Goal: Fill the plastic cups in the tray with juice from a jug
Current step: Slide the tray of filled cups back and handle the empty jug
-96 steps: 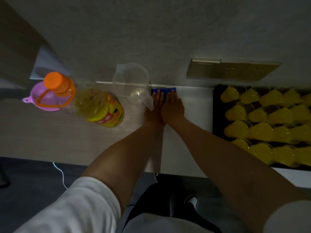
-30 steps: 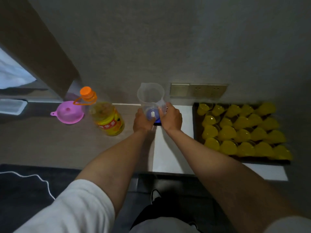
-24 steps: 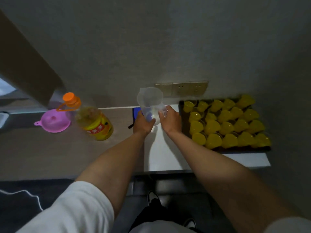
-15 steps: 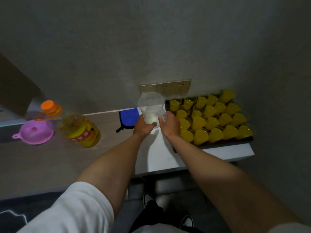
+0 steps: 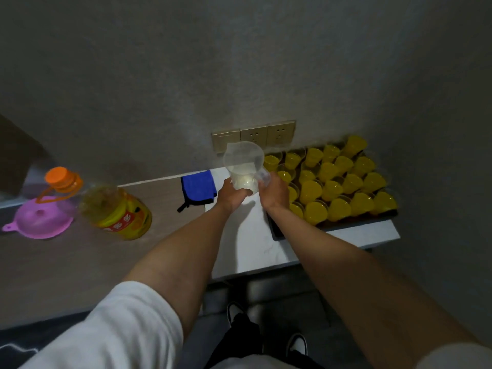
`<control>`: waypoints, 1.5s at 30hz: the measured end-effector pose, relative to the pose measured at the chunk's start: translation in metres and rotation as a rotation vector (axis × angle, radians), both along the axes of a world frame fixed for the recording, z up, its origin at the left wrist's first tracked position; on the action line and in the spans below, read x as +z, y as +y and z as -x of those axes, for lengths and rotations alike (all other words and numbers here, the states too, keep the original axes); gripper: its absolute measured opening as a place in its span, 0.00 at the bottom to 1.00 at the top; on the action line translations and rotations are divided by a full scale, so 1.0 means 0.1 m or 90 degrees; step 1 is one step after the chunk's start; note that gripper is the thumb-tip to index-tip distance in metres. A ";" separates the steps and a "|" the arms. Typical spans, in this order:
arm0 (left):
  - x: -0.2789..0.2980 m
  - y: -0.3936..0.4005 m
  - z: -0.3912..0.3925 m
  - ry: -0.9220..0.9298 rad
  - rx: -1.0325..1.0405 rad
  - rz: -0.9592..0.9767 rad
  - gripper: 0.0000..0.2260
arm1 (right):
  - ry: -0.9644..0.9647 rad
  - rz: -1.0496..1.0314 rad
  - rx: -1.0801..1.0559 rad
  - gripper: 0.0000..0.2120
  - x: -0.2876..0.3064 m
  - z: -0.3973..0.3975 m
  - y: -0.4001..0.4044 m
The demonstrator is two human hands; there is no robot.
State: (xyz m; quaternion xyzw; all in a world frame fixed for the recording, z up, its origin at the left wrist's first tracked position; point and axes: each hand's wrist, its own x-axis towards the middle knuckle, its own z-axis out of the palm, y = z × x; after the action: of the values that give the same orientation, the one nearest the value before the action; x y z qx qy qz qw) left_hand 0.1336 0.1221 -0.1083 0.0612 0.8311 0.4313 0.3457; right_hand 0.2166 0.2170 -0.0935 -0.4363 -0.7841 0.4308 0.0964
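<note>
Left hand (image 5: 231, 191) and right hand (image 5: 274, 189) clasp a clear jug (image 5: 243, 169) between them, above the surface (image 5: 247, 243); it looks light, slick and nearly empty (grip low). Cups (image 5: 338, 182) brim just right of the hands, wall close behind, open room nearer

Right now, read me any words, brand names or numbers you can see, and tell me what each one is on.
Bottle label: red band with pale characters, too blurred to read.
Clear jug, held by the left hand and right hand: no readable markings.
Wall sockets: no text visible.
Cups: no print visible.
</note>
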 end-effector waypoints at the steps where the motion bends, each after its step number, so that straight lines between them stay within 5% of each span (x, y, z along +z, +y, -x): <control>1: -0.02 0.02 0.02 -0.005 0.005 -0.003 0.35 | -0.006 0.001 -0.007 0.13 0.00 0.03 0.02; 17: -0.10 0.16 0.21 -0.001 0.039 0.040 0.35 | -0.068 -0.036 -0.001 0.15 0.03 0.25 0.25; 26: -0.07 0.11 0.23 0.009 0.069 0.060 0.37 | -0.086 -0.067 0.004 0.40 0.21 0.22 0.19; 41: 0.10 -0.41 0.07 0.004 0.187 0.046 0.37 | -0.068 -0.150 0.147 0.35 0.47 0.08 -0.22; 45: 0.12 -0.75 0.06 0.032 0.239 0.057 0.30 | -0.071 -0.133 0.212 0.29 0.49 0.16 -0.47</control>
State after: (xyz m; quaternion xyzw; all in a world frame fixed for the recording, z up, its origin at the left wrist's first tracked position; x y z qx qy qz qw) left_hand 0.1274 0.0470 -0.0962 -0.1000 0.8545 0.4492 0.2408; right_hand 0.2003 0.1705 -0.0449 -0.3118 -0.8897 0.3325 0.0247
